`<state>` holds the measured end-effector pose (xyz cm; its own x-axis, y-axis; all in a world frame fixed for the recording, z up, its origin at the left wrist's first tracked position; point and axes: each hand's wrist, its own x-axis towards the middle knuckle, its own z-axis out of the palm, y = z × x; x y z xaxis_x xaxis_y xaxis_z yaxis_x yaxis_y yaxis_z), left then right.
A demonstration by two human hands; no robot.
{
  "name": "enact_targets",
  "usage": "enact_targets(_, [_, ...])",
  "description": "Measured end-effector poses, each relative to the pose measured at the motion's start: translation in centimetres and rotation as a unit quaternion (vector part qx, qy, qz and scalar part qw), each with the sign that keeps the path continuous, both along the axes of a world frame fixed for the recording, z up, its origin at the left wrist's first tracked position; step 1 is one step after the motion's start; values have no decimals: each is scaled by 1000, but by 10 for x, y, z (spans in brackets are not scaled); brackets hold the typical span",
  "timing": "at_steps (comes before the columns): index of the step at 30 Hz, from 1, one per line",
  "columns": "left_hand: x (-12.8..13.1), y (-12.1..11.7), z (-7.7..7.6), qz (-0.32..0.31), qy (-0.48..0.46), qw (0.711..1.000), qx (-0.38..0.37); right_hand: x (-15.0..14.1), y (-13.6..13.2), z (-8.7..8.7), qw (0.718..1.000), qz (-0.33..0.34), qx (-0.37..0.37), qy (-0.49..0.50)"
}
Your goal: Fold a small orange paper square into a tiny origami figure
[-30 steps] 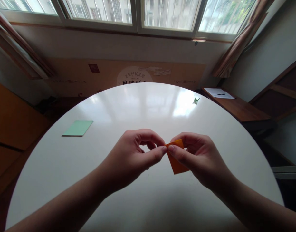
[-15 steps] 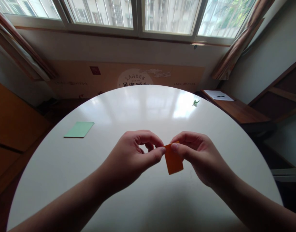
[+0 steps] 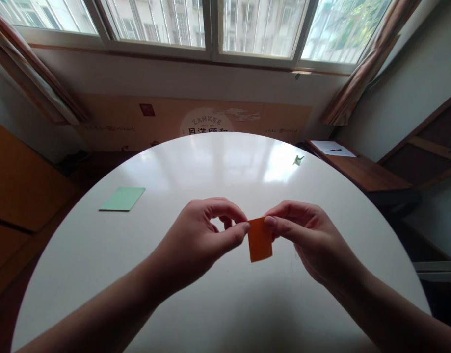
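Observation:
A small orange piece of paper (image 3: pixel 260 241) hangs between my hands, above the white round table (image 3: pixel 196 304). My left hand (image 3: pixel 210 230) pinches its upper left corner between thumb and forefinger. At the upper right corner, the thumb and fingers of my right hand (image 3: pixel 302 228) are closed on the same paper. Its face toward me looks flat; whether it is folded in layers I cannot tell. Fingers of the right hand partly hide its right edge.
Green square paper (image 3: pixel 122 199) lies on the table at the left. A small green folded piece (image 3: pixel 298 160) sits near the far right edge. Beyond it, a wooden side table (image 3: pixel 380 171) bears a white sheet (image 3: pixel 326 147) with a dark pen on it.
The orange paper has turned from a slant to nearly upright and shifted slightly left. My right thumb has moved outward from near its middle to the right corner.

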<state>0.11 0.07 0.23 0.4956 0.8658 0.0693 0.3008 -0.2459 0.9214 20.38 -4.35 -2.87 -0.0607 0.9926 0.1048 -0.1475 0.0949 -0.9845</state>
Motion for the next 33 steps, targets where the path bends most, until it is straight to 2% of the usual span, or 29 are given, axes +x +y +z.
enact_targets(5, [-1,1,0,9,-5,1000,0,2,2,-4,999,-22,0,-24])
enact_targets(10, [0,2,1,12,-5,1000,-2,4,3,-6,999,-34,1,-4])
enact_targets(22, [1,0,3,9,6,1000,-11,-5,2,-11,1000,-21,-7,-1])
enact_targets(33, [2,1,2,3,17,1000,-15,-10,2,-10,997,-26,-32,63])
